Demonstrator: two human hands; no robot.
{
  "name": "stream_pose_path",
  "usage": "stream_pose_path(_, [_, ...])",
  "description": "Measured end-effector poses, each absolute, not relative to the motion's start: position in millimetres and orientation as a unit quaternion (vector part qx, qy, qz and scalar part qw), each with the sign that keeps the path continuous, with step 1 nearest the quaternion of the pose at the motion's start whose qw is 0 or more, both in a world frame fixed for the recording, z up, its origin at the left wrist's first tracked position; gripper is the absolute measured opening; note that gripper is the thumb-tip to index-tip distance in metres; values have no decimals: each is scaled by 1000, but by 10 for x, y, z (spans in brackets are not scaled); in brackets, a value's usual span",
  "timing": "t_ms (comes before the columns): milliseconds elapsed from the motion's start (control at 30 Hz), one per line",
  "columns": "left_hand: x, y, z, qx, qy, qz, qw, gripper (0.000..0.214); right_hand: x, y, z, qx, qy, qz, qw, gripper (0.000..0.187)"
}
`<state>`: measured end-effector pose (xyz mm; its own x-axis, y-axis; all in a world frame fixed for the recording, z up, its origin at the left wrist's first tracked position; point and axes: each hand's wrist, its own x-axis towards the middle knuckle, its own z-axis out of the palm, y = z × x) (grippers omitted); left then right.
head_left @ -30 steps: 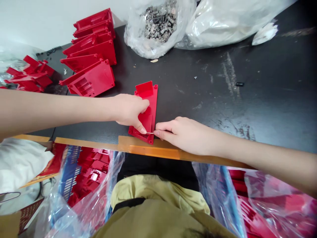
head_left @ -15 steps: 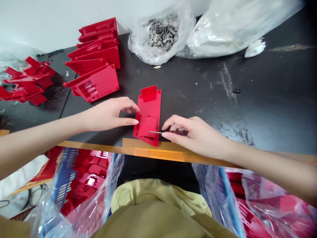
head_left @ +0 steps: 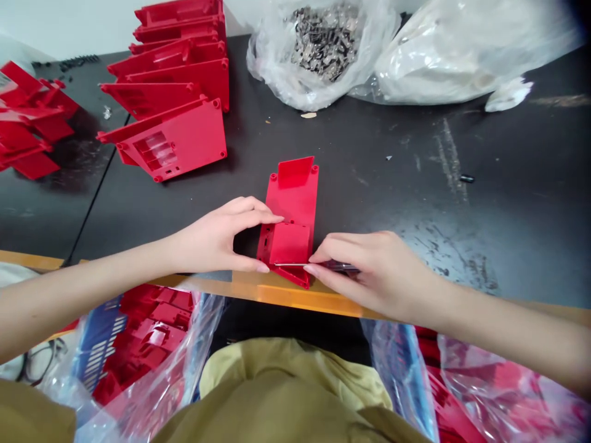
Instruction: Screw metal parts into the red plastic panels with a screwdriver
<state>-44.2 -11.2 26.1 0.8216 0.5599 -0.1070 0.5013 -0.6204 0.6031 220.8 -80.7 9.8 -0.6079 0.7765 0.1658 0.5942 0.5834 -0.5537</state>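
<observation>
I had the red plastic housing lying flat on the dark bench, near its front edge. My left hand curved around the housing's left side, fingertips at it; I couldn't tell whether it gripped. My right hand pinched a thin screwdriver, its metal shaft lying across the housing's lower flap. A stack of red housings sat to the left.
</observation>
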Motion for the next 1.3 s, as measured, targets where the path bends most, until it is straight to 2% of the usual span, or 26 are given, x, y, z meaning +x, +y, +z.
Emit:
stream_pose_path(200, [-426, -191, 195, 922, 279, 75, 258, 59, 2180, -809, 126, -384, -886, 188, 176, 22])
stream_pose_path(367, [-440, -219, 183, 917, 280, 92, 270, 66, 2136, -908, 143, -389, -901, 112, 157, 28])
stream_pose_path(633, [-434, -302, 99, 904, 274, 170, 281, 61, 2077, -960, 174, -397, -898, 123, 143, 26])
stream_pose_path(900, [-452, -309, 75, 919, 260, 161, 247, 64, 2080, -975, 274, -394, -890, 203, 107, 20])
stream_pose_path(1300, [-473, -222, 50, 911, 243, 172, 284, 63, 2071, -987, 246, -385, -898, 160, 143, 28])
